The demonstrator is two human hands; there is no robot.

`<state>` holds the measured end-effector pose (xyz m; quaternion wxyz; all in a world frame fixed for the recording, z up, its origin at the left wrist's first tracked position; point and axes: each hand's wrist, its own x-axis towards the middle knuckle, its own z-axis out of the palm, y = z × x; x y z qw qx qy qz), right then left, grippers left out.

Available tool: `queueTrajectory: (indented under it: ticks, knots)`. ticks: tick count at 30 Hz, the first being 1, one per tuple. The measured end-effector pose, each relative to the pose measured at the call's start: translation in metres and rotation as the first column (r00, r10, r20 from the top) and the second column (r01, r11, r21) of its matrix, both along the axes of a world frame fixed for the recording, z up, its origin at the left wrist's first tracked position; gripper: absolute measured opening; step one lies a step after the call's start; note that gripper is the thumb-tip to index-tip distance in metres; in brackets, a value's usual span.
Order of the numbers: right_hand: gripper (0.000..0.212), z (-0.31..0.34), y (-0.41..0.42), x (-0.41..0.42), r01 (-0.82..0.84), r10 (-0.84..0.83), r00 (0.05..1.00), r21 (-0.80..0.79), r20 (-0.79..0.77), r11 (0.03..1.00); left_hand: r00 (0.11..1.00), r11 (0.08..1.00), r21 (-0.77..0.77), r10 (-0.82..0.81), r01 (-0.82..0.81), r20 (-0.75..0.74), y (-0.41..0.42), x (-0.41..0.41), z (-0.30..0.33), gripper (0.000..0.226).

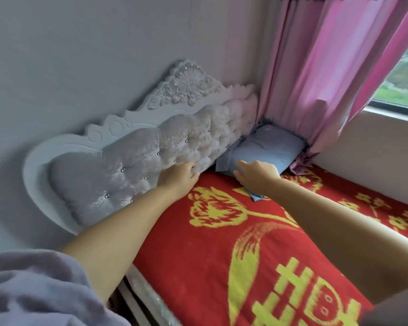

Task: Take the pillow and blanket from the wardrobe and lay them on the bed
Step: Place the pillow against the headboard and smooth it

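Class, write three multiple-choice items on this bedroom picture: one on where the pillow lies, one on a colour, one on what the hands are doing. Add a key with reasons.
1. Where does the pillow lie?
A. on the floor
B. in the bed's corner by the headboard and curtain
C. on the windowsill

2. What colour is the bed cover?
A. red with yellow patterns
B. plain white
C. green

3. What are the hands doing?
A. both gripping the curtain
B. both resting in the lap
C. right hand on the pillow, left hand open near the headboard

Key: B, it sits against headboard and curtain; A, yellow flowers on red; C, the right palm lies on blue fabric.
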<state>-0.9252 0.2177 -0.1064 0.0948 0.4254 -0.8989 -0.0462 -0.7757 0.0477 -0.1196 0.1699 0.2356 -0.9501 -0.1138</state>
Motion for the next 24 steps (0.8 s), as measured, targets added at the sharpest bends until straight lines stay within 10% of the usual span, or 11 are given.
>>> queueTrajectory:
  ticks: [24]
  knots:
    - [0.041, -0.068, 0.038, 0.380, -0.370, 0.363, 0.924, 0.041, 0.122, 0.928, 0.966, 0.963, 0.186, 0.152, -0.193, 0.210, 0.131, 0.430, -0.078, 0.027]
